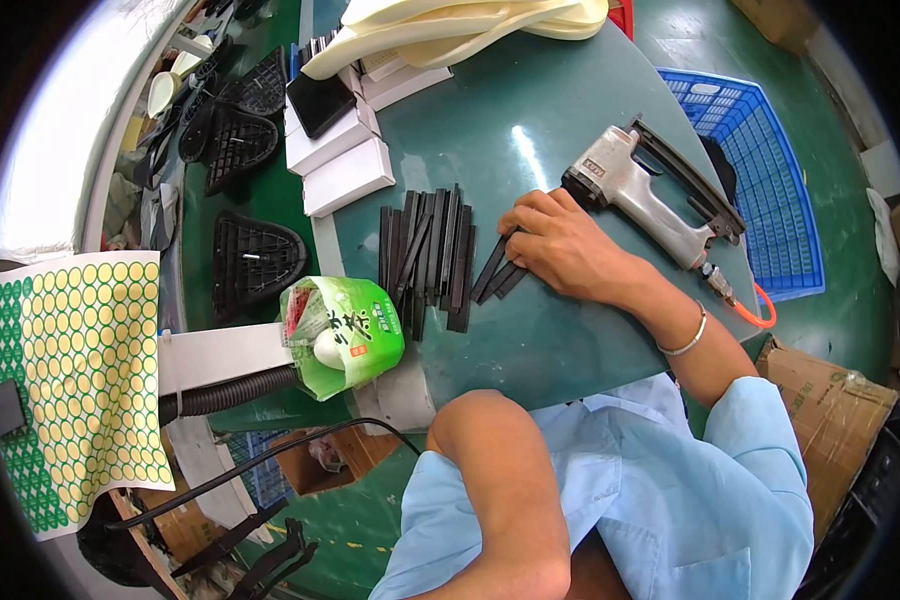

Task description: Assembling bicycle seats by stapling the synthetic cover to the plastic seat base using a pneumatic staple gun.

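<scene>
1. The right hand (pixel 560 245) lies flat on the green table (pixel 570 330), fingers spread a little, fingertips pressing a few loose black strips (pixel 498 275).
2. Just left of them lies a larger row of black strips (pixel 428 255), side by side; how many are stacked is hard to make out.
3. The left hand is hidden: only the bent left forearm (pixel 500 480) shows at the near edge, so I cannot tell its state.
4. A grey pneumatic nail gun (pixel 650 195) lies just right of the right hand, its hose cut off by the table edge.
5. A green bag (pixel 345 335) sits at the near left, contents unclear.
6. White boxes (pixel 335 150) lie far left.
</scene>
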The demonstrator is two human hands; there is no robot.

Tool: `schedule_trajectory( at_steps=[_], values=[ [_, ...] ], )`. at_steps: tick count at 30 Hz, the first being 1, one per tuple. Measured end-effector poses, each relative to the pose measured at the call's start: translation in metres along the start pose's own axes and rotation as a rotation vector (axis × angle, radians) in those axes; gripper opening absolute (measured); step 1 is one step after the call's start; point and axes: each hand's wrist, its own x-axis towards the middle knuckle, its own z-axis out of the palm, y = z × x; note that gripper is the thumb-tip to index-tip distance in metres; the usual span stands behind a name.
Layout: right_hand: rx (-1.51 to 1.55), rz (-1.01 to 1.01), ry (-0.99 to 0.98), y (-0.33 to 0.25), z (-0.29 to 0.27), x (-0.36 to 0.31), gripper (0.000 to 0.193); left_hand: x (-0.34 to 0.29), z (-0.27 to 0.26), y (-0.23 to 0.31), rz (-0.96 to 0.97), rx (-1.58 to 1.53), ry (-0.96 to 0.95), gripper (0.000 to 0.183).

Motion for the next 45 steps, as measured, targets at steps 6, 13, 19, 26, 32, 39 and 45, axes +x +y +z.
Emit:
schedule_trajectory(
  at_steps=[6, 13, 19, 26, 32, 39, 45],
  values=[
    [-0.059, 0.029, 0.033, 0.0010, 0.0034, -0.0015, 0.019, -0.0003, 0.0011, -0.0016, 0.037, -0.007, 0.025, 0.020],
    [-0.039, 0.033, 0.029, -0.0014, 0.0012, -0.0008, 0.019, -0.0002, -0.0001, -0.0012, 0.034, 0.055, -0.018, 0.019],
    [-0.059, 0.001, -0.059, -0.0012, -0.0019, -0.0023, 0.018, -0.0007, 0.0003, -0.0001, 0.040, 0.055, -0.015, 0.020],
    [-0.039, 0.021, -0.030, -0.0013, 0.0037, -0.0040, 0.023, -0.0017, 0.0005, 0.0000, 0.029, 0.025, -0.010, 0.022],
    [0.014, -0.002, -0.072, 0.0005, 0.0011, -0.0040, 0.030, -0.0022, 0.0007, 0.0003, 0.021, 0.047, -0.020, 0.022],
    [0.018, -0.013, -0.087, -0.0025, -0.0003, -0.0032, 0.035, -0.0020, 0.0005, -0.0006, 0.035, 0.036, -0.016, 0.022],
    [0.011, 0.037, -0.185, -0.0069, -0.0039, -0.0022, 0.031, -0.0026, 0.0002, -0.0019, -0.002, -0.060, 0.013, 0.022]
  ],
)
